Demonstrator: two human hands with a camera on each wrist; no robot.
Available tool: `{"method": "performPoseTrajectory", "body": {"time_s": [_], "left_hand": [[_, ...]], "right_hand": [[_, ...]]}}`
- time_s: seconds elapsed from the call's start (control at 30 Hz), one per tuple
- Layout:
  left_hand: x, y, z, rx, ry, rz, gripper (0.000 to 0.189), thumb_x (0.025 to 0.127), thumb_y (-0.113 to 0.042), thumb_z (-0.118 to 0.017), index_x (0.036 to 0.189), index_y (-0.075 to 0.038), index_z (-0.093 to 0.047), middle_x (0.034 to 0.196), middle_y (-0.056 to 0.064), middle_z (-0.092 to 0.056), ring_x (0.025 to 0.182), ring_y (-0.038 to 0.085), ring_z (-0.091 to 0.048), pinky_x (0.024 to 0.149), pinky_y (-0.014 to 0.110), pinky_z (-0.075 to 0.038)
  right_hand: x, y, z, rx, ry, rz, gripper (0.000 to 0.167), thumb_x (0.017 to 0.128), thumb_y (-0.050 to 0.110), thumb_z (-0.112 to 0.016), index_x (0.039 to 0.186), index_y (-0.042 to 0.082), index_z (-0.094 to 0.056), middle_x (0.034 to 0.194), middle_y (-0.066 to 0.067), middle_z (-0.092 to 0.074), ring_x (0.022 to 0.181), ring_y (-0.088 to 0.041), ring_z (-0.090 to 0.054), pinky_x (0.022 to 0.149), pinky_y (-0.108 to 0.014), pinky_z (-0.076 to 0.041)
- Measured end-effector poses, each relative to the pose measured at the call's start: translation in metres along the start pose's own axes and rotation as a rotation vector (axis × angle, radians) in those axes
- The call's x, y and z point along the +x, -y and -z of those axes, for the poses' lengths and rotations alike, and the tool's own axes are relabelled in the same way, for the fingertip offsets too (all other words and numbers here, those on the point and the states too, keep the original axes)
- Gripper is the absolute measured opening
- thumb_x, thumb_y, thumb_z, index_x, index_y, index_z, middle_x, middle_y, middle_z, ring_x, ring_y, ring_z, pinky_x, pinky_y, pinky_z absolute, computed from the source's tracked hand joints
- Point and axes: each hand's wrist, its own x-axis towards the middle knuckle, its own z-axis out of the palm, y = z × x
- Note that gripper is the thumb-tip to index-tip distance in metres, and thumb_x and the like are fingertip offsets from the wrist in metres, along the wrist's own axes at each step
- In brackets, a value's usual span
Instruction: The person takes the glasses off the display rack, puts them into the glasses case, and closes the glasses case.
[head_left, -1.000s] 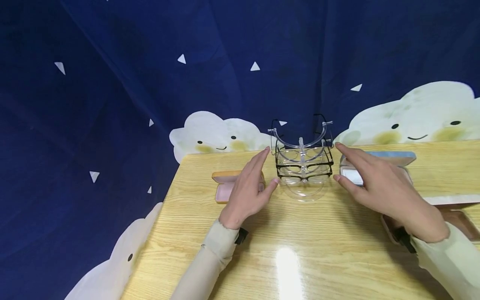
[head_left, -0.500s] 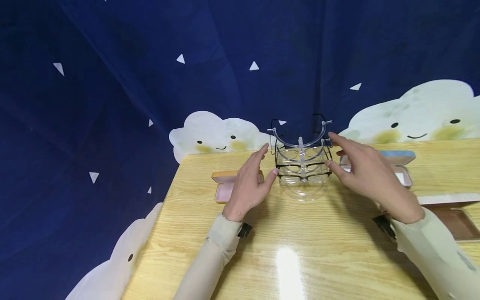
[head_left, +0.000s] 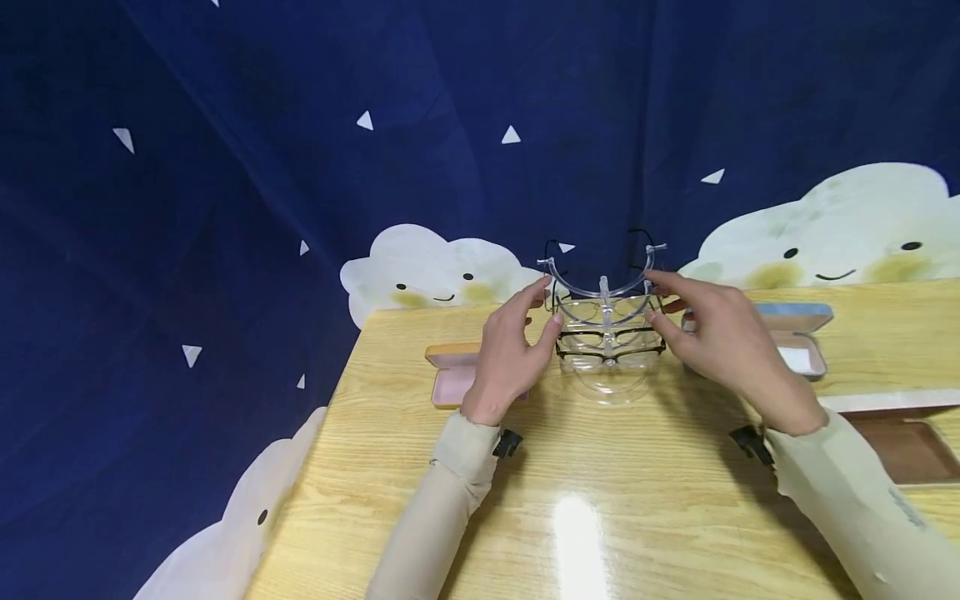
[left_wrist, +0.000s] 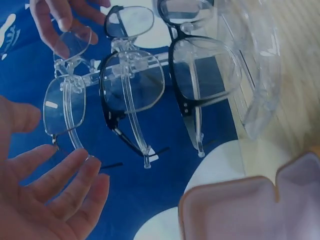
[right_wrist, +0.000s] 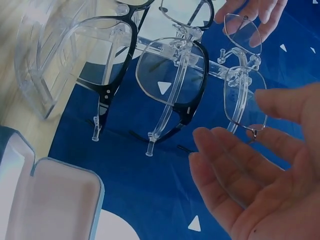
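Observation:
A clear plastic stand [head_left: 605, 287] holds several eyeglasses one above another. The uppermost pair, thin-rimmed glasses [left_wrist: 65, 102], sits above two black-browed pairs, the middle glasses [left_wrist: 131, 82] and the lower glasses [left_wrist: 200, 70]. My left hand [head_left: 512, 354] is at the left side of the thin-rimmed pair, fingertips close to its hinge, fingers loosely bent and thumb apart. On the opposite side is my right hand [head_left: 723, 337], its thumb overlapping the lens edge and its index finger by the hinge in the right wrist view. Neither hand visibly grips the frame.
On the wooden table [head_left: 637, 517], an open orange glasses case [head_left: 452, 385] lies left of the stand. An open blue case [head_left: 801, 318] lies to the right, partly behind my right hand. Nearer on the right is an open brown case [head_left: 911, 450]. A blue curtain [head_left: 450, 167] hangs behind.
Both hands have moved inward toward the stand and up to the level of the thin-rimmed glasses. The right hand has travelled farther, uncovering more of the brown case. The glasses have stayed put.

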Motion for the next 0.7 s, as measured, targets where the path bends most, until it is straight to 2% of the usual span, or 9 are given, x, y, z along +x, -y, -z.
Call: {"method": "performPoseTrajectory", "body": {"time_s": [0.17,0.3,0.53,0.7], "left_hand": [[0.0003,-0.0009,-0.0055,0.017,-0.053,-0.005,0.03,0.102,-0.021,-0.064,0.13,-0.013,-0.071,0.121,0.006,-0.077,0.112,0.02,-0.073,0.089,0.037,-0.063],[0.0019,0.0004,-0.0077,0.02,-0.079,-0.038,0.02,0.104,-0.019,-0.064,0.116,-0.011,-0.077,0.112,0.005,-0.08,0.102,0.018,-0.075,0.085,0.033,-0.064],[0.0034,0.0008,-0.0082,0.004,-0.127,-0.077,0.018,0.104,-0.018,-0.064,0.11,-0.008,-0.079,0.106,0.005,-0.081,0.096,0.016,-0.077,0.083,0.031,-0.063],[0.0014,0.0001,-0.0061,-0.038,-0.16,-0.103,0.018,0.103,-0.016,-0.065,0.109,-0.006,-0.079,0.107,0.006,-0.081,0.097,0.018,-0.077,0.083,0.037,-0.064]], "right_hand": [[-0.0007,-0.003,-0.0043,0.025,-0.039,0.019,0.045,0.094,0.009,-0.072,0.138,0.005,-0.065,0.12,-0.024,-0.076,0.085,-0.037,-0.078,0.07,-0.055,-0.059],[0.0003,-0.0027,-0.0048,0.026,-0.088,0.012,0.035,0.096,0.008,-0.071,0.131,0.005,-0.07,0.114,-0.023,-0.077,0.078,-0.035,-0.078,0.07,-0.056,-0.058],[0.0014,-0.0017,-0.0039,0.005,-0.153,0.02,0.024,0.096,0.007,-0.071,0.119,0.004,-0.076,0.109,-0.02,-0.079,0.071,-0.034,-0.076,0.069,-0.053,-0.058],[0.0001,0.0021,-0.0015,0.02,-0.144,0.019,0.028,0.095,0.007,-0.071,0.123,0.005,-0.075,0.108,-0.019,-0.08,0.073,-0.033,-0.077,0.068,-0.051,-0.059]]}}
